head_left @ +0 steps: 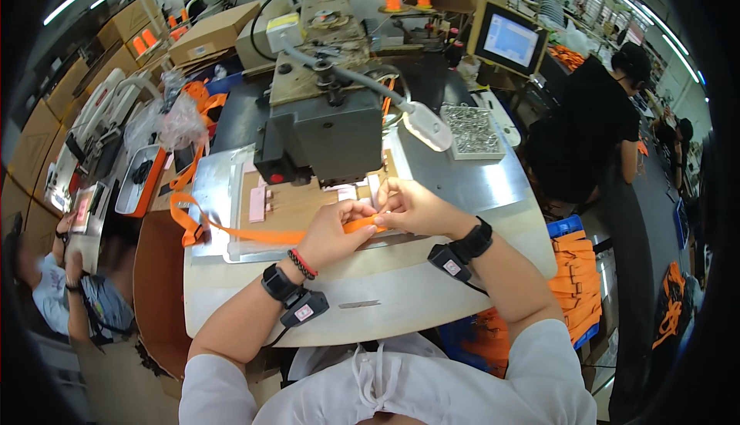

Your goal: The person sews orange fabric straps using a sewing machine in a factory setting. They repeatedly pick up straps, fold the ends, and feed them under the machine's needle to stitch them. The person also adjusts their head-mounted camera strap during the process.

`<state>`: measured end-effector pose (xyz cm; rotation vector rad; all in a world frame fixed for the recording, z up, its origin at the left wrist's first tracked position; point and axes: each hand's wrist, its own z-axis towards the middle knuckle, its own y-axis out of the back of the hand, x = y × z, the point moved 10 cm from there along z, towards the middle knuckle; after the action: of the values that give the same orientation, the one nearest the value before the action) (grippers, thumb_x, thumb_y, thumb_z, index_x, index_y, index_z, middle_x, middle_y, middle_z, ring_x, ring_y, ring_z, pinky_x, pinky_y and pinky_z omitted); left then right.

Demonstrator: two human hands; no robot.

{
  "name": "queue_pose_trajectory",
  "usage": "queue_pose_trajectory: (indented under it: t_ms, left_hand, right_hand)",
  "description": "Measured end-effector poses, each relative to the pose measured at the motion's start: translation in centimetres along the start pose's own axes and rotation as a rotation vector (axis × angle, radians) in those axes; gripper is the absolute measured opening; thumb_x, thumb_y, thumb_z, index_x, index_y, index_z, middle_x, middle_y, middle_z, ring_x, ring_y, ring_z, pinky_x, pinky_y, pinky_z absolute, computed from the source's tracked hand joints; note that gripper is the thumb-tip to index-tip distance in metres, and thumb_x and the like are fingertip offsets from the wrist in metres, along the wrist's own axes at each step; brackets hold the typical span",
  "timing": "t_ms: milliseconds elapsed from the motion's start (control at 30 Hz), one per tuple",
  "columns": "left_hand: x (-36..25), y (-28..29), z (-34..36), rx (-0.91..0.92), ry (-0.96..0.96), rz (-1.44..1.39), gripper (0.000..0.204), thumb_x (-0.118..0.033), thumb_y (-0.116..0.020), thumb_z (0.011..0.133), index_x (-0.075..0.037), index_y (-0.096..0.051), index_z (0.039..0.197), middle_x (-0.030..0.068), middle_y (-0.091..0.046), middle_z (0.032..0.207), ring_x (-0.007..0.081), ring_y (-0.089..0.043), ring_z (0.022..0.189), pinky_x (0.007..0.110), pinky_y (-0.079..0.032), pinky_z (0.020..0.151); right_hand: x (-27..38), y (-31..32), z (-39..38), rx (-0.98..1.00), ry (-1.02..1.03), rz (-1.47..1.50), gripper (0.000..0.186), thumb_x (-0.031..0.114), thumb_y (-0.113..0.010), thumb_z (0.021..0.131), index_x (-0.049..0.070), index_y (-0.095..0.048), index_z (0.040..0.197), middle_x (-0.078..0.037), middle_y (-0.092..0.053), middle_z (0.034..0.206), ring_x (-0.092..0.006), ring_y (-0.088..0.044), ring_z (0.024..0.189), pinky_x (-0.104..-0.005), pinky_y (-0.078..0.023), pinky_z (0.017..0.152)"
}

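An orange webbing strap (262, 235) runs across the front of the work plate, its left part looped up around a dark buckle (198, 231). My left hand (333, 232) is closed on the strap near its right end. Just beside it, my right hand (416, 208) pinches at the same end, with the thumb and finger of both hands almost touching. Exactly how the strap end lies between the fingers is partly hidden. Right behind my hands stands the dark head of a sewing machine (327, 144), above a brown template board (297, 213) with pink blocks (259, 203).
A white lamp (426, 126) hangs right of the machine head, near a tray of metal hardware (472, 154). Orange straps (576, 271) fill a blue bin at lower right. A screen (507, 39) stands behind. Other people work at both sides.
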<state>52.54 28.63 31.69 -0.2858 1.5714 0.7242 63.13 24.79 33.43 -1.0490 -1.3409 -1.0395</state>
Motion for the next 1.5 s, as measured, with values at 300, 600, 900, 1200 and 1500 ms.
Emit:
queue_pose_trajectory:
  t_ms: [300,600,900,1200,1500]
  left_hand:
    - [-1.5,2.5,0.7,-0.187,0.004,0.16,0.018,-0.011,-0.067,0.083,0.003,-0.066,0.094,0.0052,-0.07,0.085,0.0076,-0.063,0.079,0.024,-0.052,0.072]
    - [-0.2,3.7,1.7,-0.229,-0.109,0.432,0.024,-0.016,-0.069,0.086,0.0,-0.071,0.103,0.0116,-0.073,0.09,0.0169,-0.069,0.084,0.029,-0.053,0.08]
    - [-1.2,3.2,1.4,-0.172,-0.231,0.48,0.019,-0.012,-0.07,0.084,-0.006,-0.072,0.102,0.0093,-0.072,0.103,0.0221,-0.069,0.089,0.033,-0.053,0.083]
    - [-3.2,2.8,-0.3,-0.199,-0.37,0.705,0.023,-0.022,-0.069,0.087,-0.016,-0.073,0.109,0.0036,-0.07,0.11,0.024,-0.062,0.102,0.038,-0.042,0.089]
    - [-4.9,1.7,-1.5,-0.277,-0.455,1.018,0.027,-0.018,-0.065,0.089,-0.007,-0.067,0.114,0.0082,-0.063,0.114,0.0272,-0.057,0.106,0.041,-0.043,0.094]
  right_hand:
    - [1.0,0.6,0.7,-0.197,0.106,-0.381,0.014,0.008,-0.073,0.087,0.001,-0.06,0.089,-0.004,-0.064,0.085,-0.0092,-0.061,0.071,-0.0269,-0.049,0.063]
    - [2.8,0.4,1.1,-0.247,0.455,-0.864,0.017,0.018,-0.074,0.083,0.005,-0.068,0.093,-0.007,-0.061,0.093,-0.0276,-0.064,0.083,-0.038,-0.053,0.072]
    - [3.6,-0.2,0.4,-0.157,0.615,-0.94,0.02,0.023,-0.077,0.08,0.009,-0.074,0.093,-0.002,-0.07,0.101,-0.0222,-0.066,0.092,-0.035,-0.054,0.079]
    - [3.4,0.1,1.0,-0.183,0.549,-0.917,0.016,0.02,-0.078,0.079,0.01,-0.075,0.091,-0.002,-0.07,0.101,-0.0225,-0.065,0.093,-0.0337,-0.055,0.079]
    - [3.6,0.8,1.5,-0.271,0.531,-0.955,0.018,0.015,-0.077,0.079,0.004,-0.074,0.093,-0.007,-0.068,0.102,-0.0254,-0.065,0.092,-0.0344,-0.054,0.078]
